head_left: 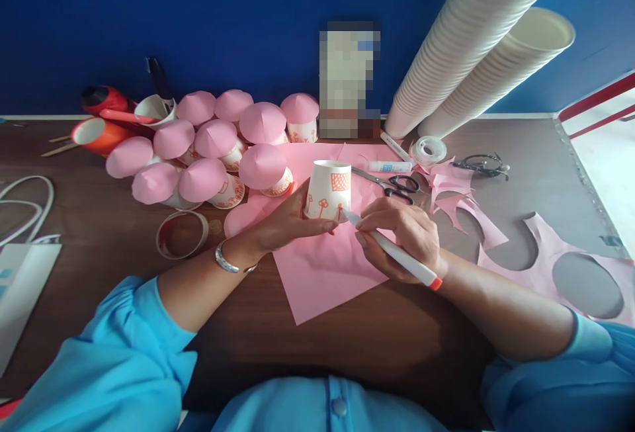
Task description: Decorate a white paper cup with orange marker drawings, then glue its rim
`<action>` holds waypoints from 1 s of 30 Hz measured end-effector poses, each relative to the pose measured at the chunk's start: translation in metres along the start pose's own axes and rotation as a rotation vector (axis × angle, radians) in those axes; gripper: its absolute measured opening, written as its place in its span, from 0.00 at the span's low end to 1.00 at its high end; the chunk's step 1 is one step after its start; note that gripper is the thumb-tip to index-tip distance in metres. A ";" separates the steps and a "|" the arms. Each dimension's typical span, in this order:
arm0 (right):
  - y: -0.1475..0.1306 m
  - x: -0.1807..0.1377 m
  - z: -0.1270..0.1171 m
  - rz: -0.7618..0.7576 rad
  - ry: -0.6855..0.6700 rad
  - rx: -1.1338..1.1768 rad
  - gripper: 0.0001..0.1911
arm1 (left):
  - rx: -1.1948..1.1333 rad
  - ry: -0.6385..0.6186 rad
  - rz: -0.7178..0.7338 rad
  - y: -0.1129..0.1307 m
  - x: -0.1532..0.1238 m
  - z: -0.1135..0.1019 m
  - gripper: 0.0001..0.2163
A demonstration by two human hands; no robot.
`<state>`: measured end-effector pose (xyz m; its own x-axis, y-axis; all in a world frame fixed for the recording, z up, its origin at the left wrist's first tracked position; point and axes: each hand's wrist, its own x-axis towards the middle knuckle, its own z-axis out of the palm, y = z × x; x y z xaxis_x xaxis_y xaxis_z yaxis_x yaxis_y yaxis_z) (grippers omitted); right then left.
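Observation:
My left hand (pixel 292 220) is closed around a white paper cup (pixel 328 184), held upside down above a pink paper sheet (pixel 307 286). Orange flowers and a crosshatched window are drawn on the cup's side. Between the fingers of my right hand (pixel 404 237) is a white marker (pixel 401 257) with an orange end. Its tip meets the cup near the lower right flower, or comes very close to it. Behind the cup lie black-handled scissors (pixel 397 187) and a glue stick (pixel 389 167).
Several cups with pink paper cones (pixel 262 121) stand at the back left. Two tall stacks of paper cups (pixel 476 42) lean at the back right. Clear tape (pixel 429 149) and pink paper scraps (pixel 546 253) lie on the right, a tape roll (pixel 182 233) on the left.

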<state>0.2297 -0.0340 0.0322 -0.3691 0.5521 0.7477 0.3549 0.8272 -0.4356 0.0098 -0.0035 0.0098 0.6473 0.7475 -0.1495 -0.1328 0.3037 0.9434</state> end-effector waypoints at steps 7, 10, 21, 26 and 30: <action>-0.001 0.001 -0.001 0.006 -0.033 -0.006 0.08 | 0.015 -0.004 -0.006 -0.002 0.000 -0.002 0.25; -0.001 0.001 -0.001 -0.001 -0.030 0.003 0.08 | 0.010 0.007 -0.026 -0.003 0.000 -0.003 0.27; 0.000 0.001 0.000 -0.009 -0.014 -0.008 0.08 | 0.050 0.017 -0.037 -0.002 -0.001 -0.004 0.30; 0.000 0.000 -0.001 0.011 -0.015 -0.024 0.07 | 0.070 0.019 -0.024 -0.002 -0.001 -0.004 0.30; 0.000 -0.001 -0.001 0.019 -0.003 -0.038 0.07 | 0.027 0.022 -0.016 -0.003 -0.001 -0.003 0.29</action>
<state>0.2309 -0.0352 0.0318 -0.3644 0.5683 0.7378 0.3943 0.8119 -0.4306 0.0074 -0.0038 0.0061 0.6322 0.7558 -0.1707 -0.1020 0.2995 0.9486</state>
